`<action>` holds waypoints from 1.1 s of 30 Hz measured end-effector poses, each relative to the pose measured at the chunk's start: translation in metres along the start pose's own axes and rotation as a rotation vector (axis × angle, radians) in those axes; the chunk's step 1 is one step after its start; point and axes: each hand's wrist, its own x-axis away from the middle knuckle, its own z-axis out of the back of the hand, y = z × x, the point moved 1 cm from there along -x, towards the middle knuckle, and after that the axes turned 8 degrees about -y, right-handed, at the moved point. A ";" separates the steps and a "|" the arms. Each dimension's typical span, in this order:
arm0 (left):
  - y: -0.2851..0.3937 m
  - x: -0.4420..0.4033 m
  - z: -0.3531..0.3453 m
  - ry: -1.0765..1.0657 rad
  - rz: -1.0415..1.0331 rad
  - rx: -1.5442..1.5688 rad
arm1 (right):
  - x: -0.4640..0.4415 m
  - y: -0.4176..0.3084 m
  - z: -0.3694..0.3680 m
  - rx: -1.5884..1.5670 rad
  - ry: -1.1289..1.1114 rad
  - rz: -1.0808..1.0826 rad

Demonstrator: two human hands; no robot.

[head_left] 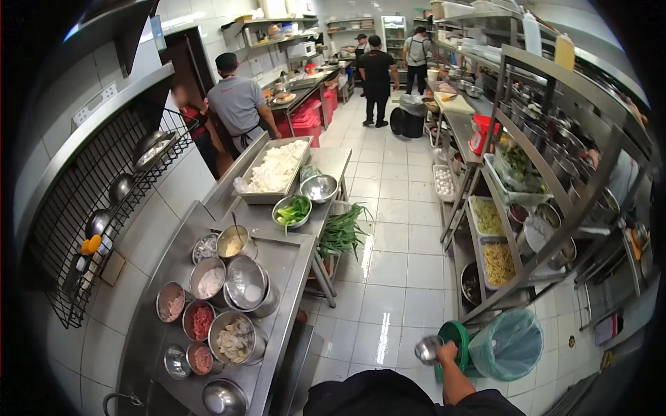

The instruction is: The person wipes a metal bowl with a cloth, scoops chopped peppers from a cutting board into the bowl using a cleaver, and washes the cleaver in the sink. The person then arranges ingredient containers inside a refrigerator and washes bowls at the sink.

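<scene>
My right hand (447, 353) reaches forward and grips a small steel bowl (428, 350) by its side. The bowl is beside the rim of a green bin (456, 331), partly in front of it. Just to the right stands a bin with a translucent green liner (510, 347). My left hand does not show. On the steel counter (277, 340) to my left are several metal containers, among them one with pale chunks (236, 340), one with red minced meat (200, 321) and one with pinkish meat (171, 303).
A tray of chopped white food (277, 166) and a bowl of cut greens (292, 210) stand farther along the counter. Long green leaves (341, 230) stick out into the aisle. A metal shelf rack (513, 173) lines the right. Several people work at the back.
</scene>
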 end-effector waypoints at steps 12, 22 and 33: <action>0.368 0.260 -0.071 -0.096 -1.274 0.822 | -0.214 -0.272 0.015 -0.118 0.026 0.148; 0.593 0.702 -0.399 -1.205 -2.135 0.101 | -0.241 -0.143 0.058 -0.131 0.140 -0.374; 0.720 0.808 -0.570 -1.010 -1.967 -0.051 | -0.433 -0.225 0.040 -0.207 0.121 -0.309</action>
